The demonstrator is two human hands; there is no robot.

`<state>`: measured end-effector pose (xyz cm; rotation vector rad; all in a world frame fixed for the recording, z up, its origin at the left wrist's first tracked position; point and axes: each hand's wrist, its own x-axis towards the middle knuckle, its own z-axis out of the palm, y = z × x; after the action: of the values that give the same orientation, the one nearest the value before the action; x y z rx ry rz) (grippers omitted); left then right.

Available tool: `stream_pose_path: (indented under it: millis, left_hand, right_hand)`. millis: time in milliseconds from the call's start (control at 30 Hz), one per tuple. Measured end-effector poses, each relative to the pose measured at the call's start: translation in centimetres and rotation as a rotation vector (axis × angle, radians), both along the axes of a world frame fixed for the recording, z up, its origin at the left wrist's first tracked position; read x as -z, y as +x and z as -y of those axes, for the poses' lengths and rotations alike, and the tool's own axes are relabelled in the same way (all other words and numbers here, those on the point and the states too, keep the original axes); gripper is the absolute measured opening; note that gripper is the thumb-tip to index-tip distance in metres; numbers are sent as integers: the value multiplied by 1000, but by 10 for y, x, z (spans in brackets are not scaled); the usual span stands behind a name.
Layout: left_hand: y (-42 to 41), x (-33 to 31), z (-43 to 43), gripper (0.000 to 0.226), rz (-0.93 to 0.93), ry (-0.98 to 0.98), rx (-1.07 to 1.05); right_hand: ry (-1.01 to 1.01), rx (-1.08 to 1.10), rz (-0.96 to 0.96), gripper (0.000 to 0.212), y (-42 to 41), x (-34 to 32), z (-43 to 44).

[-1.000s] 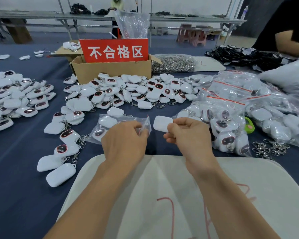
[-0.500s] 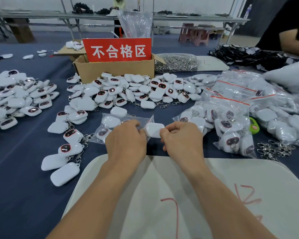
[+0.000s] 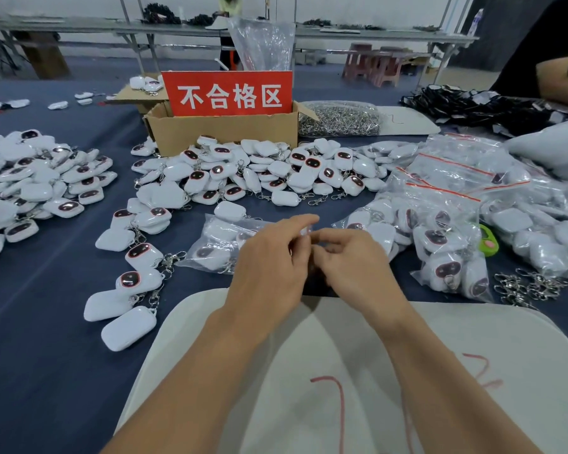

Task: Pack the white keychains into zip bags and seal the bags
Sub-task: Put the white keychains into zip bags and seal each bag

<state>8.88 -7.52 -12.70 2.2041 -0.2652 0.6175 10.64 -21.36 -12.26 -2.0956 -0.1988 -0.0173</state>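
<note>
A clear zip bag (image 3: 217,244) holding several white keychains lies on the blue cloth in front of me. My left hand (image 3: 269,267) pinches its open right end. Close against it, my right hand (image 3: 351,260) has its fingers curled at the bag's mouth; the white keychain it held is hidden between the hands. Loose white keychains (image 3: 263,172) are heaped ahead of me, with another pile (image 3: 30,185) at the left and a few (image 3: 128,309) near my left arm.
A cardboard box (image 3: 223,132) with a red sign stands behind the heap. Filled zip bags (image 3: 446,237) lie at the right, with loose metal clasps (image 3: 525,286) and a green object (image 3: 488,241) beside them. A white sheet (image 3: 341,371) covers the near edge. Another person's arm (image 3: 558,80) is at the far right.
My right hand carried a white keychain leftward to the bag's mouth. Both hands have come together and the keychain is now out of sight.
</note>
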Motion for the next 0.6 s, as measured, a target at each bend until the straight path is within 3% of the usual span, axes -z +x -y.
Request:
stream_pose_path:
  millis: [67,133,300,433,600]
  left_hand:
    - [1,0,0,33,-70,-36,-23]
    - [2,-3,-1,34,-80,-119,-71]
    - [12,-13,-21,34,-46,-593,-308]
    - [19,-14,-38,35,-103,-922,-437]
    - [19,-13,-38,36,-125,-951,-454]
  right_hand:
    - [-125,-25,23,29,1,-1,3]
    - [-244,-187,-43,41,0,-4,5]
    - [-432,-146,39,56,-2,-6,4]
    - [-636,-254,102,68,-6,-5,-2]
    - [-602,-144,136,53,-5,0,-1]
